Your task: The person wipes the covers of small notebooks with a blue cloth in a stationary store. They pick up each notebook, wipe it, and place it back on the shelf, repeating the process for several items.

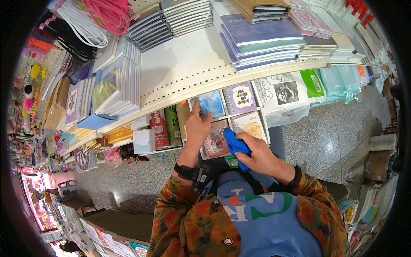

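A blue cloth [236, 146] is bunched in my right hand [257, 152], over the right edge of a pink spiral notebook [214, 141]. My left hand [197, 125] reaches to the left side of a blue-covered notebook [212, 104], fingers spread; whether the fingertips touch it is hard to tell. Both notebooks lie in a white divided tray [227, 117] below the shelf edge. In its right compartments are a purple spiral notebook [239, 98] and a white notebook with a yellow print [249, 126].
Above the tray runs a white perforated shelf [186, 61] with stacked purple-blue notebooks [263, 41] and upright booklets [118, 80]. Red and green packages [159, 128] stand left of the tray. Plastic-wrapped paper pads [282, 91] jut out at right, above the speckled floor [314, 128].
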A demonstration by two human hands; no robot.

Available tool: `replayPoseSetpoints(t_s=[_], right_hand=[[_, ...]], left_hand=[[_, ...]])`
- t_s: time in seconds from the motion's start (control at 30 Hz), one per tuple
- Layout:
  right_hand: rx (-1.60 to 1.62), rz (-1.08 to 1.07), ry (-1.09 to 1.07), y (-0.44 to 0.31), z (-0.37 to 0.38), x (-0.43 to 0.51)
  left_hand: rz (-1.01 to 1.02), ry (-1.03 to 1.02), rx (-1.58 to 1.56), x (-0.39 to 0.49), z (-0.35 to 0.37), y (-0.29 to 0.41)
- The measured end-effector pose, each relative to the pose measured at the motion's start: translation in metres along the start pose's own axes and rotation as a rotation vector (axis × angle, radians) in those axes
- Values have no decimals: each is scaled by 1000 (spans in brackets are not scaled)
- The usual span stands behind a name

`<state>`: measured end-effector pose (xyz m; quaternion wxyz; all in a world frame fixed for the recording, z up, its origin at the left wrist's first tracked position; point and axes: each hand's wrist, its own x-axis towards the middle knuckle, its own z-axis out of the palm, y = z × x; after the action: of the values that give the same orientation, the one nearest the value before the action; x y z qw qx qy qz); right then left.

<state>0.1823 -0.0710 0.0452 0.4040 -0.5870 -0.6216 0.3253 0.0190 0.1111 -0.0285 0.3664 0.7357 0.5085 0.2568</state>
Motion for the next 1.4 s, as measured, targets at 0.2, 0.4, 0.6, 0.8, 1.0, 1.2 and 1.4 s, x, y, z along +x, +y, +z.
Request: replayPoseSetpoints(t_s=[0.2, 0.4, 0.6, 0.8, 1.0, 1.2, 1.4], right_hand=[[20, -58, 17, 7, 2, -1], [28, -26, -9, 8, 1, -4], [41, -22, 8, 10, 0, -7], [53, -20, 6, 11, 1, -8], [38, 36, 170, 9, -3, -7], [1, -46, 356, -3, -8, 12], [-317, -229, 317, -14, 2, 34]], left_hand=[[83, 73, -54, -2, 11, 6], [171, 161, 384, 10, 27, 13], [-8, 116, 114, 28, 32, 13], [-149, 86, -404, 39, 30, 2], [-263, -37, -712, 28, 23, 9], [-374, -143, -956, -23, 15, 49], [-296, -373, -1324, -50, 6, 70]])
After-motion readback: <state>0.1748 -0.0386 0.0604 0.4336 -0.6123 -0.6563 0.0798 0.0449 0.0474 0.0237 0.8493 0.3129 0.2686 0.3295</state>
